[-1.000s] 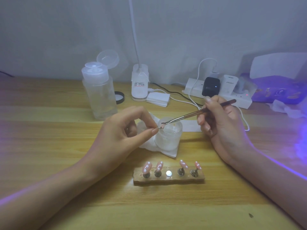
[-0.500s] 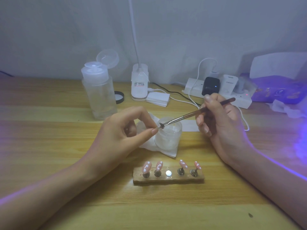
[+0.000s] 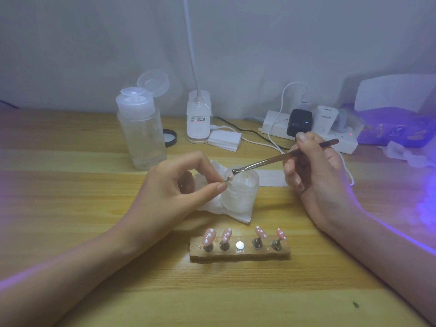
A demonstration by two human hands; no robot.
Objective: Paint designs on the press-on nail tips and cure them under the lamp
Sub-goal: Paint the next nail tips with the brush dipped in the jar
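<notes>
My left hand (image 3: 174, 185) pinches a small pink nail tip on its stand (image 3: 229, 178) between thumb and forefinger, over the rim of a frosted jar (image 3: 240, 192). My right hand (image 3: 313, 168) grips a thin metal brush (image 3: 278, 159), its tip just above the held nail. A wooden holder (image 3: 239, 252) in front carries several pink nail tips with white dots (image 3: 208, 237); its middle magnet spot (image 3: 240, 244) is bare. The curing lamp (image 3: 396, 93) glows purple at the far right.
A clear pump bottle (image 3: 141, 133) with an open lid stands at the back left beside a black cap (image 3: 170, 138). A white desk-lamp base (image 3: 198, 116), white pads (image 3: 225, 139), a power strip (image 3: 311, 131) with cables and crumpled tissue (image 3: 408, 154) line the back.
The brush tip lifted slightly off the held nail tip and shifted a little right. My left hand keeps the same pinch.
</notes>
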